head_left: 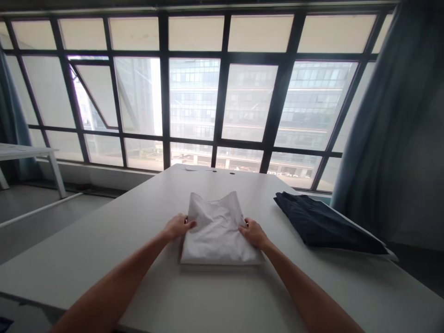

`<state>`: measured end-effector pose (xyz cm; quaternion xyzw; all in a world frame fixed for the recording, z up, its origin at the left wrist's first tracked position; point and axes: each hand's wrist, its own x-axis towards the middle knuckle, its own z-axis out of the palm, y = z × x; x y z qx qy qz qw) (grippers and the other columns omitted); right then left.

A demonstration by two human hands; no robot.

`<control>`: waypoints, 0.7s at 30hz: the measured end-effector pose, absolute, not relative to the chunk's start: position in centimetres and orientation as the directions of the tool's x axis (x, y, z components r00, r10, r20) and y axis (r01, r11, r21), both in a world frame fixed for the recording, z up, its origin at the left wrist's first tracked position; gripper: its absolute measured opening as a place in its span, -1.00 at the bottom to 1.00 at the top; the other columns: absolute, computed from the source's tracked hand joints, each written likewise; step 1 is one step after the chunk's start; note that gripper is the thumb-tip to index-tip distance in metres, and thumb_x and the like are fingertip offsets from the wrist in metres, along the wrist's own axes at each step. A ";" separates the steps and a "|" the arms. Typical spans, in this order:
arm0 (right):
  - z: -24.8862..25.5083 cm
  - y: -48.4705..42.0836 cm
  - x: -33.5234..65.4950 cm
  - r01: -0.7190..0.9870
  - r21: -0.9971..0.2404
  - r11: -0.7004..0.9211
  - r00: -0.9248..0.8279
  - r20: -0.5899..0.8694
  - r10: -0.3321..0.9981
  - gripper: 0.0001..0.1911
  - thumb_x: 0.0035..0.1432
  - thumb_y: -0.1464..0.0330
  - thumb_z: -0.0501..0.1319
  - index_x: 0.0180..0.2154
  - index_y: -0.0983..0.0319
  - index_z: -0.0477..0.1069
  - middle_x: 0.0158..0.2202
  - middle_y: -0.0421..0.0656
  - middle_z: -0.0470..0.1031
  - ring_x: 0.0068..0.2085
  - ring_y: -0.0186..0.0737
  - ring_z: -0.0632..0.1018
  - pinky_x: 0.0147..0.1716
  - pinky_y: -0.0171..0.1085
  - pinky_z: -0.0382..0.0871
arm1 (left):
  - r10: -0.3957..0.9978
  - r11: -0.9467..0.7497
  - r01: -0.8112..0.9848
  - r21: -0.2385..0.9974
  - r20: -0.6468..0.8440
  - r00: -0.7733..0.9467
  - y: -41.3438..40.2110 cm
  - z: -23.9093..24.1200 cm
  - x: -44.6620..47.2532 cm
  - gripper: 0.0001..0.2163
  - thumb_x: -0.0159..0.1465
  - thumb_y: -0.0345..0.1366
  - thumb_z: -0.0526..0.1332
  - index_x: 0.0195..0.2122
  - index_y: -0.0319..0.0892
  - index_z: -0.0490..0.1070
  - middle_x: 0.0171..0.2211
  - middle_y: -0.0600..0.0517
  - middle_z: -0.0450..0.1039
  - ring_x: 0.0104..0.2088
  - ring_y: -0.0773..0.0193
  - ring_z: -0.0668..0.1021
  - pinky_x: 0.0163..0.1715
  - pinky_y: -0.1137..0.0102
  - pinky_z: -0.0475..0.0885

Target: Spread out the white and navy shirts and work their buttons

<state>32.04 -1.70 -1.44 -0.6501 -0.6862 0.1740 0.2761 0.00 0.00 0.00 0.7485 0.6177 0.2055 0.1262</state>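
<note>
A white garment [218,236], folded into a rough rectangle, lies on the white table [138,231] in front of me; its exact kind does not show. Its far corners stick up and its upper part is creased. My left hand [179,225] grips the left side, thumb on top and fingers under the cloth. On the opposite side my right hand [254,232] pinches the edge in the same way. The fingers beneath the cloth are partly hidden.
Dark navy folded cloth [322,222] lies along the table's right edge. Near the far end are two dark round holes and a paper-like scrap [189,169]. A second white table [27,151] stands at left. A curtain [378,120] hangs at right beside the windows.
</note>
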 end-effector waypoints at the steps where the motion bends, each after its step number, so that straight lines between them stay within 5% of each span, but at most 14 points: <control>1: -1.5 -1.6 31.7 0.803 -0.588 0.097 0.007 0.172 0.985 -0.68 0.13 0.32 0.20 -0.09 0.34 0.45 -0.13 0.07 0.58 -0.17 -0.10 0.58 -0.18 -0.29 0.35 | 0.971 -0.226 0.845 0.485 0.179 0.157 0.4 -0.5 -0.1 -0.64 0.14 0.00 0.26 -0.35 -0.26 0.51 -0.32 -0.16 0.55 -0.28 0.01 0.58 -0.33 0.34 0.39; 7: 0.2 -1.7 29.9 0.743 -0.631 0.223 0.147 0.478 0.866 -0.73 0.24 0.23 0.08 -0.13 0.25 0.37 -0.23 -0.02 0.55 -0.22 -0.10 0.56 -0.23 -0.28 0.33 | 0.820 -0.473 0.551 0.687 0.573 -0.010 0.1 1.4 1.8 -0.78 0.20 -0.19 0.19 -0.28 -0.22 0.51 -0.31 -0.05 0.48 -0.33 0.21 0.52 -0.31 0.38 0.44; 12: 4.5 -3.0 31.9 0.552 -0.731 0.402 0.317 0.630 0.709 -0.62 0.22 0.09 0.03 -0.12 0.23 0.32 -0.20 0.00 0.54 -0.17 -0.06 0.52 -0.21 -0.23 0.38 | 0.591 -0.778 0.199 0.596 0.802 -0.089 -2.8 5.6 2.2 -0.80 0.20 -0.18 0.21 -0.47 -0.19 0.43 -0.15 -0.09 0.48 -0.13 0.11 0.53 -0.17 0.29 0.47; 14: 5.4 -3.4 33.6 0.381 -0.820 0.426 0.195 0.522 0.830 -0.65 0.12 0.11 0.13 -0.16 0.22 0.35 -0.14 0.01 0.55 -0.12 -0.05 0.53 -0.18 -0.22 0.40 | 0.655 -0.756 0.003 0.655 0.756 0.015 -3.4 6.4 1.0 -0.79 0.14 -0.21 0.24 -0.56 -0.20 0.38 -0.18 -0.10 0.51 -0.11 0.02 0.56 -0.12 0.18 0.46; 17: 5.2 -4.0 36.2 0.153 -0.953 0.260 -0.170 0.234 0.957 -0.69 -0.16 0.21 0.30 -0.33 0.21 0.40 -0.17 -0.01 0.59 -0.12 0.00 0.56 -0.19 -0.18 0.43 | 0.797 -0.497 -0.201 0.844 0.536 0.279 -3.1 6.4 -1.5 -0.81 0.11 -0.18 0.22 -0.45 -0.21 0.44 -0.25 -0.13 0.56 -0.24 -0.03 0.62 -0.20 0.08 0.48; 21: 4.4 -4.3 37.1 0.083 -0.994 0.076 -0.405 0.036 0.914 -0.72 -0.31 0.28 0.35 -0.45 0.24 0.43 -0.31 -0.03 0.61 -0.23 -0.01 0.61 -0.22 -0.16 0.45 | 0.868 -0.329 -0.001 0.944 0.303 0.393 -2.0 4.2 -2.1 -0.62 0.22 -0.04 0.10 -0.16 -0.24 0.47 -0.27 -0.16 0.58 -0.40 0.06 0.62 -0.34 0.14 0.51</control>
